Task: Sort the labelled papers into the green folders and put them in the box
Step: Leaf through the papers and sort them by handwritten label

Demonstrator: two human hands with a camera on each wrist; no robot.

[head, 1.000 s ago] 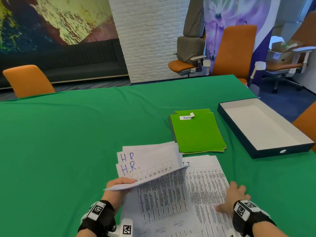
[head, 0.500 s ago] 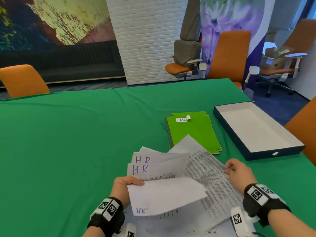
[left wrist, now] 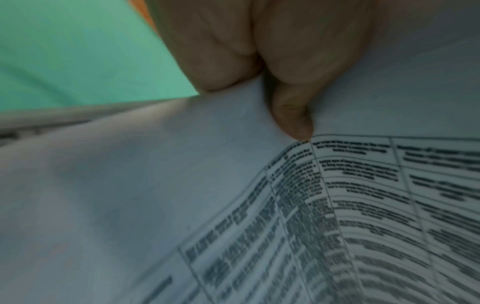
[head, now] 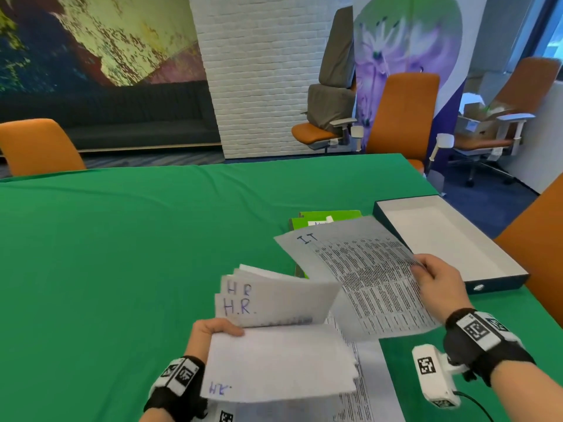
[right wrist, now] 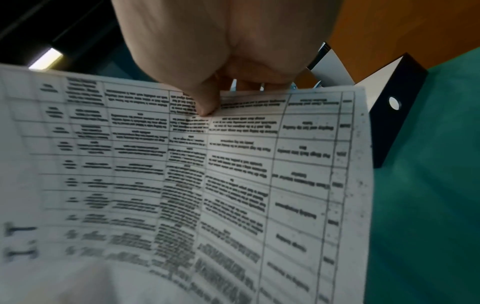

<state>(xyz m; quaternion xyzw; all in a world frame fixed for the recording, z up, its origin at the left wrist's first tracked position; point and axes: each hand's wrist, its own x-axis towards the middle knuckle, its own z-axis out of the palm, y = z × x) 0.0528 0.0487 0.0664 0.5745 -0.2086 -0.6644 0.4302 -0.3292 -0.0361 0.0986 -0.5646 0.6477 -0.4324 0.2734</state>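
- Nearest the viewer, a printed sheet (head: 370,388) lies flat on the green table (head: 122,254), partly hidden beneath the papers held above it.
- The left hand (head: 210,333) holds a folded-over sheaf of H.R. papers (head: 274,339) just above that sheet. Its thumb lies along the top of the near fold and its other fingers are hidden beneath the paper. In the left wrist view the thumb and fingers (left wrist: 291,115) are clamped on the white sheets. Handwritten "H.R." marks show on three of the pages.
- The right hand (head: 438,284) holds a single sheet marked "I.T", the I.T paper (head: 365,275), lifted off the table and tilted. The right wrist view shows the thumb (right wrist: 205,102) pressed on the printed face at the sheet's edge, with the other fingers behind the page.
- Both wrists wear black bands with square black-and-white markers.
- Behind the I.T paper lie the green folders (head: 329,216), stacked flat on the table and mostly covered by the lifted sheet. A white label sits on the top folder, too hidden to read.
- To the right of the folders stands the box (head: 499,280), a shallow open tray with dark walls and a pale inside, on the table near its right edge.
- Beyond the table stand orange chairs (head: 402,114), a white brick pillar (head: 253,74) and a painted wall.
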